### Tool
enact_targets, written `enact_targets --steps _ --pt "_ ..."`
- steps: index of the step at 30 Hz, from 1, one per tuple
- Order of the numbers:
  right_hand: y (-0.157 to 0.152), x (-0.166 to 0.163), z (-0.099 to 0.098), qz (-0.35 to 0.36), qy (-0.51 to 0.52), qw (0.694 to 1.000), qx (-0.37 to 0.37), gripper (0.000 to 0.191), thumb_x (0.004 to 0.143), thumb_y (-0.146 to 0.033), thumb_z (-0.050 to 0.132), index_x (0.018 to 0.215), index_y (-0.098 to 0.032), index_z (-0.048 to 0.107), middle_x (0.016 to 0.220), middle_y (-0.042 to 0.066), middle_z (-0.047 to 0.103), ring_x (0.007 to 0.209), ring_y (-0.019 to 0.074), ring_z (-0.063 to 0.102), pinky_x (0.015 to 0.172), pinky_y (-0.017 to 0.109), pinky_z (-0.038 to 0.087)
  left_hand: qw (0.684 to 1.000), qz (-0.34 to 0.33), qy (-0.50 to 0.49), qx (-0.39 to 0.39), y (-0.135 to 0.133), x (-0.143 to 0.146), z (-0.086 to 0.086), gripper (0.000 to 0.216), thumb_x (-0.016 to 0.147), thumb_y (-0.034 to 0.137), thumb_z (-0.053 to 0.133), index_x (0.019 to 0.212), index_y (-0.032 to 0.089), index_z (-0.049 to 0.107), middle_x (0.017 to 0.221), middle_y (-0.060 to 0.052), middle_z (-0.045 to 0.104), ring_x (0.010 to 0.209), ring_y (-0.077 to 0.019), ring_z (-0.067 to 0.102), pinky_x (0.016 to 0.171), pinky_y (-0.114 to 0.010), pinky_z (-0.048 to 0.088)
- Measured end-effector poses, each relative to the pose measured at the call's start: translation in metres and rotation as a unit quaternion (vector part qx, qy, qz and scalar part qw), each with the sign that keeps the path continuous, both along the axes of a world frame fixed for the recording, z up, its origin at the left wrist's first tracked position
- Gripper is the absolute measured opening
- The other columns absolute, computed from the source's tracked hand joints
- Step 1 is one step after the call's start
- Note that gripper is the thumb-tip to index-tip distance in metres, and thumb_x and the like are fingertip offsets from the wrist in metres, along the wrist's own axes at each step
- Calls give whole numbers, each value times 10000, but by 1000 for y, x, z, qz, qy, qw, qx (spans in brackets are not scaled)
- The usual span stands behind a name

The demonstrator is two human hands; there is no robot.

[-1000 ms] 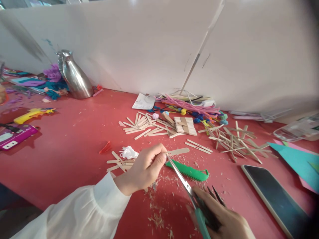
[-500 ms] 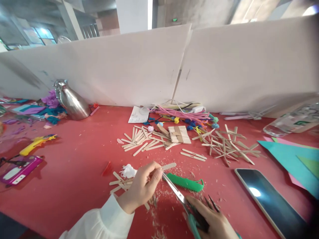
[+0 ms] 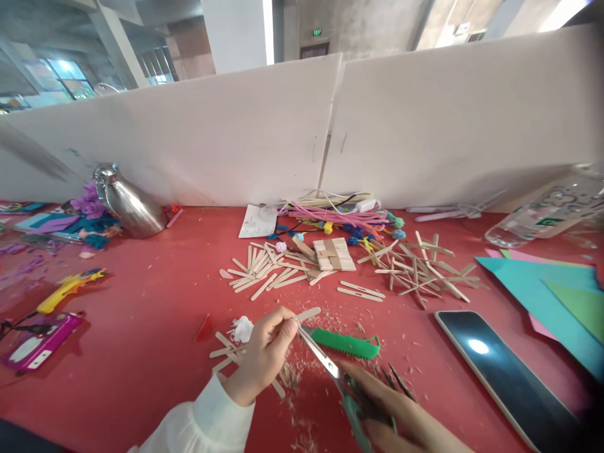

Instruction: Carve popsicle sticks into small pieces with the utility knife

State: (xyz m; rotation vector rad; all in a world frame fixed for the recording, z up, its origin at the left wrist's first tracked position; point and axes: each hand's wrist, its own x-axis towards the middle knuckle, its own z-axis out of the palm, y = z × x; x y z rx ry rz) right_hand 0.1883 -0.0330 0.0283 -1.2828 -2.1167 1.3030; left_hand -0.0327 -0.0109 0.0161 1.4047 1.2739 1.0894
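Observation:
My left hand (image 3: 262, 358), in a white sleeve, pinches a flat wooden craft stick (image 3: 309, 313) by one end and holds it level just above the red table (image 3: 141, 327). My right hand (image 3: 401, 418) grips green-handled scissors (image 3: 330, 368). Their steel blades point up and left and meet the stick right beside my left fingertips. Wood shavings (image 3: 295, 380) lie scattered under both hands. A few cut sticks (image 3: 224, 352) and a white crumpled scrap (image 3: 243, 328) sit just left of my left hand.
A green serrated plastic tool (image 3: 346, 343) lies behind the scissors. Further back are loose craft sticks (image 3: 259, 267), a glued stick panel (image 3: 334, 253), thin sticks (image 3: 419, 270) and pipe cleaners (image 3: 349, 217). A phone (image 3: 500, 371), coloured paper (image 3: 552, 296), steel jug (image 3: 127, 201), glue gun (image 3: 66, 289).
The view has tilted up, so the table contents sit lower in frame and the room shows above the white partition. Both hands, stick and scissors keep nearly the same pose.

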Motion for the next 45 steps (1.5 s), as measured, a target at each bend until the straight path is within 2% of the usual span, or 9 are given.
enact_targets --steps 2,4,6,8,13,20,27,36,45 --pt "-5 0 -3 -29 -35 999 19 519 799 -373 512 1283 -187 503 1255 78 577 1135 204 544 886 267 473 1000 -2 9 20 -3 2 2 311 913 413 386 704 185 418 595 48 300 529 -99 287 517 -230 265" --pt "-11 -5 -12 -22 -82 993 85 648 716 -382 604 1292 -116 472 1245 143 577 1128 255 551 902 334 476 999 -2 31 44 -6 4 4 301 924 383 366 700 186 407 589 49 299 528 -100 286 515 -233 258" --pt "-18 -12 -22 -65 -134 976 159 530 744 -291 534 1227 -73 499 1143 180 632 1028 260 617 852 374 510 996 0 60 72 -10 6 6 284 935 343 337 708 187 405 583 48 308 524 -103 299 513 -237 259" --pt "-24 -16 -29 -55 -143 967 203 421 788 -195 423 1187 -88 505 1101 166 649 987 221 638 822 344 526 990 8 89 106 -14 7 6 251 937 302 322 736 189 422 598 40 344 537 -109 335 529 -240 280" --pt "-34 -15 -26 -76 -164 944 274 450 718 -88 368 1139 -118 524 1027 131 679 932 215 661 753 320 551 981 27 130 139 -23 11 8 205 928 259 318 764 200 426 649 19 418 584 -127 411 589 -247 336" --pt "-39 -14 -19 -91 -171 933 303 439 731 -101 338 1118 -103 547 1009 134 696 903 205 675 740 291 555 987 22 113 109 -25 17 5 238 937 310 303 748 201 398 604 37 358 535 -120 349 531 -246 291" --pt "-35 -13 -20 -89 -189 935 285 443 722 -118 347 1110 -132 559 969 109 713 830 213 693 680 299 564 994 7 67 87 -21 17 -3 275 946 334 287 714 199 347 598 49 305 535 -112 304 523 -241 260" --pt "-26 -16 -21 -82 -216 940 251 412 746 -137 344 1091 -128 568 956 110 709 759 209 696 620 289 547 998 30 8 58 -14 20 -6 287 930 343 337 685 194 353 604 49 302 545 -111 279 533 -243 248" --pt "-16 -17 -25 -84 -241 933 255 395 739 -167 360 1060 -147 591 939 112 711 699 235 694 559 316 536 996 51 -65 23 -6 22 -16 363 872 459 426 639 188 363 570 58 302 504 -93 281 493 -221 249"
